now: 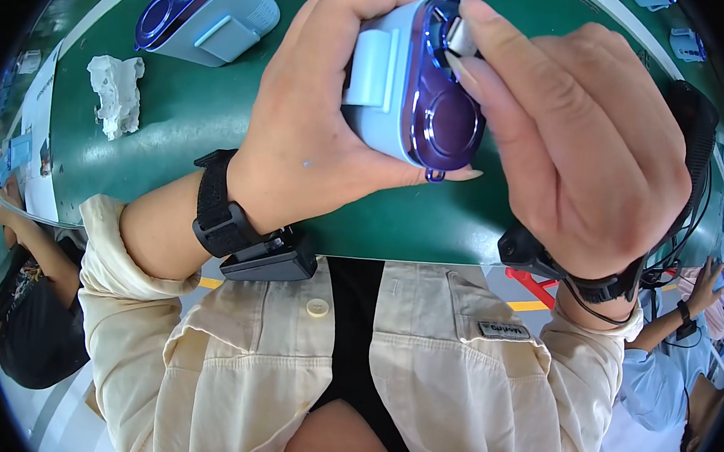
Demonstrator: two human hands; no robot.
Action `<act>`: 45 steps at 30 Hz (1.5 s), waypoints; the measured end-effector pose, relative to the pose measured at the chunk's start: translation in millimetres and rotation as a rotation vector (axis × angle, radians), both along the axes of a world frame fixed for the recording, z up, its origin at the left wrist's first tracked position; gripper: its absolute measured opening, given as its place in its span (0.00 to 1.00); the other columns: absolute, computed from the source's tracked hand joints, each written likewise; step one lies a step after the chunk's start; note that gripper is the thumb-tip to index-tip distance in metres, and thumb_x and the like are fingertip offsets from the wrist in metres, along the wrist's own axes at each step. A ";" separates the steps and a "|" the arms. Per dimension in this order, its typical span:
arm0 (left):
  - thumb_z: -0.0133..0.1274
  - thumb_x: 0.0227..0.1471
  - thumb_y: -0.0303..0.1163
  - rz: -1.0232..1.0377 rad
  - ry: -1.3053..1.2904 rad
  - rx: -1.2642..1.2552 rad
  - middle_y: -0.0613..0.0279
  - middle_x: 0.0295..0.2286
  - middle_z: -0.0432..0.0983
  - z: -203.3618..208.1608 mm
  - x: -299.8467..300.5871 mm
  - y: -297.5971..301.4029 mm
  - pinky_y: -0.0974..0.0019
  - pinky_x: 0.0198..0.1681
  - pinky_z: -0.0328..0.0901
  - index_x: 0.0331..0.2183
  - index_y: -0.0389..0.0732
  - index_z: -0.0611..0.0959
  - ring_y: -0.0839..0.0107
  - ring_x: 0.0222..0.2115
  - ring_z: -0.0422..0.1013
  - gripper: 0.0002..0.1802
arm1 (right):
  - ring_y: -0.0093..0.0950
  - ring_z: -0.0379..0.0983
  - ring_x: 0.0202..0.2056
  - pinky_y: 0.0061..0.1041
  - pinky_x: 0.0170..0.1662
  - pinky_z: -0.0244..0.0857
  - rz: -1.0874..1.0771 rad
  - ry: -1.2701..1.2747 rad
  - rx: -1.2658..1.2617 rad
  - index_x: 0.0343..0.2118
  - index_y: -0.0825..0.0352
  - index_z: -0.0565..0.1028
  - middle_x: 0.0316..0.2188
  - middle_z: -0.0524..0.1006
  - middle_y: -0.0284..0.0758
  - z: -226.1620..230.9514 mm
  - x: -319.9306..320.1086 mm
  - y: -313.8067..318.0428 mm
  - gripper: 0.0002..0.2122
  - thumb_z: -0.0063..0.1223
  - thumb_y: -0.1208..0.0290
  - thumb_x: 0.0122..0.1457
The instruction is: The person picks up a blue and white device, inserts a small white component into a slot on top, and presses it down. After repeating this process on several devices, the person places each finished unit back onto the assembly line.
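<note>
My left hand [311, 113] is wrapped round a light blue plastic casing [393, 85] with a glossy purple top, tilted so that the top faces right. A round, dial-like disc sits on the lower part of that top, and a small loop sticks out at its near end. My right hand [587, 132] pinches a small white block-shaped piece [461, 38] between thumb and forefinger, right at the opening in the upper part of the purple top. Whether the piece is joined to the casing is hidden by my fingers.
On the green table [194, 109], a second light blue casing [238, 20] lies at the far left. Nearer is a crumpled white piece [116, 95]. Black cables [700, 199] run down beside my right wrist. Other people sit at both sides.
</note>
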State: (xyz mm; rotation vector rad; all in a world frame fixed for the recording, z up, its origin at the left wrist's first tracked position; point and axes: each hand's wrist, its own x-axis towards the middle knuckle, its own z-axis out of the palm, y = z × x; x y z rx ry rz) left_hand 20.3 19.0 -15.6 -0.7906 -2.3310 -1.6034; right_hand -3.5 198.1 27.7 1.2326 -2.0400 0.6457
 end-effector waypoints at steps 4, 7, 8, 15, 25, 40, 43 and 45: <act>0.77 0.27 0.32 0.057 -0.059 -0.161 0.59 0.47 0.68 -1.2 3.2 -3.3 0.66 0.51 0.64 0.55 0.39 0.62 0.70 0.47 0.67 0.54 | 0.29 0.66 0.20 0.23 0.22 0.59 0.023 0.077 0.118 0.37 0.78 0.79 0.21 0.74 0.39 7.1 -5.5 6.0 0.17 0.65 0.81 0.40; 0.76 0.28 0.34 0.076 0.023 -0.210 0.60 0.46 0.68 -1.0 1.6 -4.3 0.67 0.50 0.64 0.54 0.39 0.64 0.71 0.45 0.68 0.52 | 0.29 0.66 0.20 0.24 0.22 0.59 0.001 0.063 0.161 0.37 0.78 0.78 0.22 0.74 0.39 6.7 -1.9 12.7 0.17 0.65 0.81 0.40; 0.76 0.28 0.34 0.077 0.032 -0.214 0.60 0.46 0.68 -1.3 2.0 -4.5 0.67 0.50 0.64 0.54 0.39 0.64 0.71 0.45 0.68 0.52 | 0.30 0.66 0.21 0.24 0.22 0.60 -0.025 0.021 0.180 0.38 0.77 0.79 0.22 0.74 0.39 4.5 1.8 15.2 0.17 0.65 0.81 0.40; 0.76 0.27 0.34 0.079 -0.073 -0.120 0.60 0.45 0.68 1.2 3.8 -1.3 0.66 0.49 0.64 0.52 0.39 0.65 0.71 0.44 0.67 0.50 | 0.30 0.68 0.21 0.24 0.23 0.61 -0.011 -0.119 -0.068 0.38 0.76 0.78 0.22 0.74 0.39 -7.8 -2.1 16.2 0.16 0.63 0.83 0.42; 0.77 0.26 0.34 0.020 -0.083 -0.127 0.60 0.45 0.68 0.1 0.8 -1.9 0.66 0.49 0.64 0.52 0.39 0.65 0.71 0.45 0.67 0.51 | 0.31 0.68 0.19 0.26 0.22 0.62 0.113 -0.082 0.016 0.35 0.75 0.78 0.21 0.74 0.38 0.8 -13.0 22.7 0.16 0.64 0.83 0.39; 0.75 0.24 0.36 0.048 -0.126 -0.013 0.58 0.41 0.71 -3.4 -0.3 3.9 0.63 0.43 0.65 0.47 0.41 0.72 0.61 0.40 0.69 0.45 | 0.33 0.66 0.18 0.28 0.21 0.61 -0.031 -0.095 0.124 0.35 0.77 0.78 0.20 0.71 0.36 2.3 9.6 18.8 0.15 0.61 0.81 0.40; 0.75 0.24 0.36 0.048 -0.073 -0.093 0.58 0.41 0.71 -4.1 -1.6 2.3 0.62 0.44 0.65 0.47 0.40 0.71 0.61 0.40 0.69 0.45 | 0.32 0.66 0.18 0.27 0.22 0.61 -0.070 -0.136 0.118 0.35 0.76 0.78 0.20 0.70 0.36 4.6 12.8 18.4 0.15 0.61 0.80 0.41; 0.75 0.24 0.36 0.047 -0.077 -0.077 0.57 0.41 0.71 -3.5 -1.6 2.8 0.62 0.44 0.65 0.47 0.40 0.71 0.61 0.41 0.69 0.45 | 0.32 0.67 0.19 0.26 0.23 0.62 -0.067 -0.219 0.084 0.36 0.75 0.78 0.20 0.71 0.37 7.4 11.0 19.0 0.14 0.61 0.79 0.44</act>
